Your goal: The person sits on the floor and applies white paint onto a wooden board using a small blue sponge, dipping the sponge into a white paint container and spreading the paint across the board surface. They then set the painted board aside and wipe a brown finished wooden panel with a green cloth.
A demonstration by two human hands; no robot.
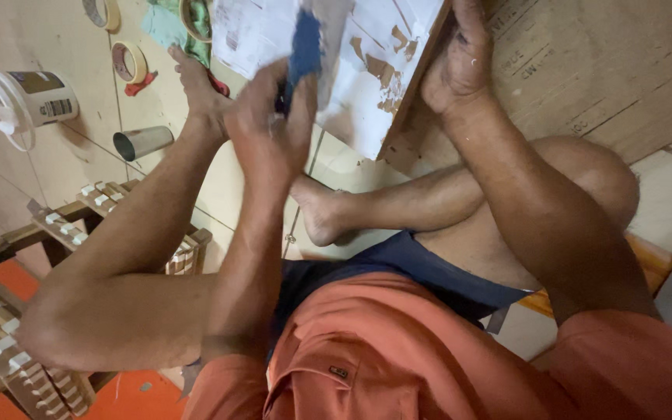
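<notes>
I see the person seated on the floor, 1 knee raised, in an orange shirt (429,365) and dark shorts (398,268); a white-painted board (367,70) with patches of bare wood stands tilted between both hands at the top of the view. The right hand (456,66) lies flat against the board's brown edge, fingers together and wrapped onto it. The left hand (270,128) is pinched shut on a blue sanding piece (305,47), which is pressed to the board's white face; the hand is blurred. A bare foot (196,85) rests near the board's lower left. To the left on the plywood floor I note 2 tape rolls (127,62), a metal cup (143,142) on its side, a white plastic container (29,99), and a wooden slatted rack (9,327).
</notes>
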